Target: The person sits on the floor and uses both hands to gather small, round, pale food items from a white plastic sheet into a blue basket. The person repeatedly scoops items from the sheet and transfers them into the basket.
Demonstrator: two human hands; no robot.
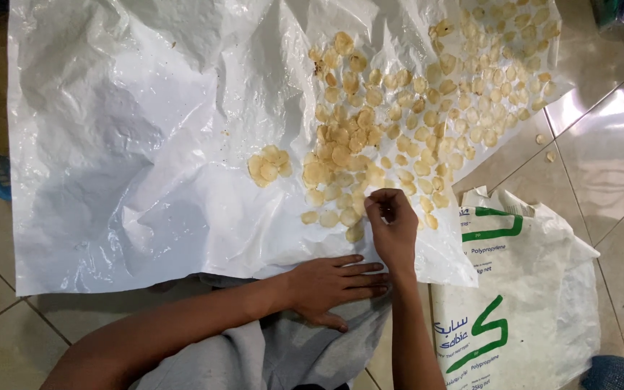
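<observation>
Grey cloth (283, 354) over the person's lap lay nearest the camera, at the bottom edge, with both forearms reaching out over it. Beyond it a large white plastic sheet (131, 144) was spread across the tiled floor (608, 166), crumpled and shiny, filling most of the view. To the right, partly under the sheet's corner, lay a white woven sack (543, 303) with green printing. Many thin, pale yellow round crackers (413, 130) were scattered over the right half of the sheet, some overlapping, with a small separate cluster (269, 167) left of them. The left hand (330, 285) lay flat, fingers spread narrow and pressed on the sheet's near edge, holding nothing. The right hand (393, 227) was just above it at the near edge of the crackers, its fingers pinched together at one piece; whether it truly held the piece could not be told. A couple of loose pieces (545, 146) already lay off the sheet on the bare tiles. As a judgement, the thin pieces looked brittle and could snap under a tight pinch, and tugging the slippery sheet could slide more onto the floor.
</observation>
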